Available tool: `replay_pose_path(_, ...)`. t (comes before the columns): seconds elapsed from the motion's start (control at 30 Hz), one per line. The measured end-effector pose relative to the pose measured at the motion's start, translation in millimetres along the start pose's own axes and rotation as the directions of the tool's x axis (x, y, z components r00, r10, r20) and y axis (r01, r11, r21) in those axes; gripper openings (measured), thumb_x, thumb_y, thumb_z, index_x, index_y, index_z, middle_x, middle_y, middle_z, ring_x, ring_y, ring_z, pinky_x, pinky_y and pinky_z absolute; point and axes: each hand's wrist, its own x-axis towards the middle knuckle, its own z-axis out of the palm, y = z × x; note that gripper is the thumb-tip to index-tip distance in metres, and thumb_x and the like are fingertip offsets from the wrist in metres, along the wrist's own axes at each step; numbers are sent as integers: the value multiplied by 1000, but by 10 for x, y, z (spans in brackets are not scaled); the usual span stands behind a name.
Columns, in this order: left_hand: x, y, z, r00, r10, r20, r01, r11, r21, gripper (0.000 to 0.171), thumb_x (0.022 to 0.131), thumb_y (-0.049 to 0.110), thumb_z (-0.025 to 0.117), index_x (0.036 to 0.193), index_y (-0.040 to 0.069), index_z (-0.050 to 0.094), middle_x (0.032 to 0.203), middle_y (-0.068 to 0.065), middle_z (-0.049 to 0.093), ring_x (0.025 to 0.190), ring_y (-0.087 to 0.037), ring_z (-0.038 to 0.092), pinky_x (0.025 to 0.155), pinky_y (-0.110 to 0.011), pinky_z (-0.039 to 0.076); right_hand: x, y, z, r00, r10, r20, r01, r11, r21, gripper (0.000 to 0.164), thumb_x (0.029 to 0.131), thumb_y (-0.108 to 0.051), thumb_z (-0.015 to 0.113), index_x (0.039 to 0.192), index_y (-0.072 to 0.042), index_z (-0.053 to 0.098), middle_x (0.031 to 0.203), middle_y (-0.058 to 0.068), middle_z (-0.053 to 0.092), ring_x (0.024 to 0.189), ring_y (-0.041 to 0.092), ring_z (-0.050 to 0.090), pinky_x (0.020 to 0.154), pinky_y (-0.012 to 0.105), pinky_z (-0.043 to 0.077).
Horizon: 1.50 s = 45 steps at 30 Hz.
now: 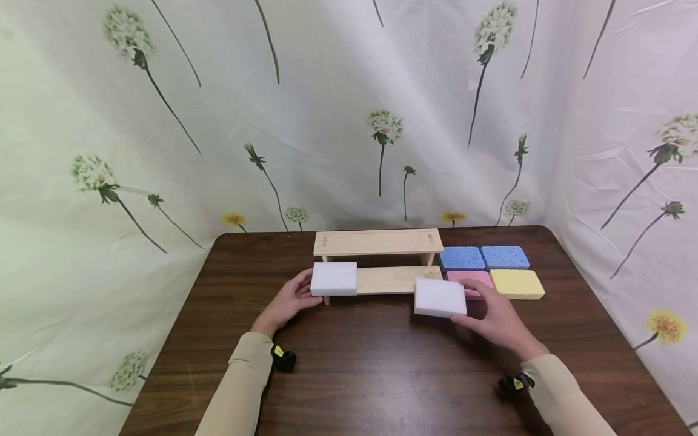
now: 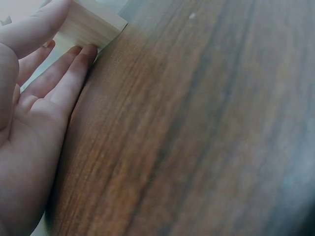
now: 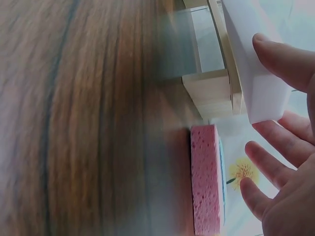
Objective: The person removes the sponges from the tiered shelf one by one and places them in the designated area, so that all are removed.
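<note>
A white sponge block (image 1: 440, 297) is pinched at its right end by my right hand (image 1: 493, 318), held over the front right part of the two-step wooden rack (image 1: 398, 280). In the right wrist view, the thumb lies on the face of the white block (image 3: 261, 73), with fingers at its far side and the others spread. Another white block (image 1: 334, 278) lies on the left end of the lower step. Beside that end is my left hand (image 1: 289, 303); in the left wrist view its nearly straight fingers (image 2: 74, 73) touch the wooden end piece (image 2: 93, 24).
Right of the rack lie two blue sponges (image 1: 462, 258), with a pink sponge (image 1: 460, 277) and a yellow sponge (image 1: 517, 284) in front. The rack's upper step (image 1: 378, 242) is bare. A floral cloth (image 1: 338, 121) hangs behind the dark wooden table (image 1: 371, 363).
</note>
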Motion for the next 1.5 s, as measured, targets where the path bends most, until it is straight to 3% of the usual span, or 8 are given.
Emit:
replay_pose_path(0.57, -1, -14, 7, 1000, -14, 3, 14, 1000, -3, 87, 94, 3, 79, 163, 0, 27, 165, -26, 34, 150, -41, 39, 112, -29, 47, -231, 140, -76, 998, 4, -55, -7, 998, -70, 81, 77, -33, 97, 143, -7, 57, 130, 15, 70, 120, 34, 65, 103, 62, 51)
replay_pose_path(1.0, -5, -7, 5, 1000, -6, 6, 6, 1000, -2, 87, 93, 4, 79, 163, 0, 27, 165, -27, 34, 150, -41, 39, 110, -27, 47, -382, 265, -171, 1000, 20, -23, -23, 989, -147, 81, 80, -38, 94, 144, -8, 56, 136, 15, 67, 128, 34, 61, 105, 60, 48)
replay_pose_path(1.5, 9, -21, 2, 1000, 12, 5, -12, 1000, -7, 87, 94, 3, 78, 164, -1, 26, 165, -27, 33, 150, -41, 38, 107, -21, 48, -453, 426, -240, 993, 102, 53, -91, 980, -175, 83, 84, -42, 90, 145, -1, 53, 141, 25, 62, 135, 46, 53, 111, 68, 40)
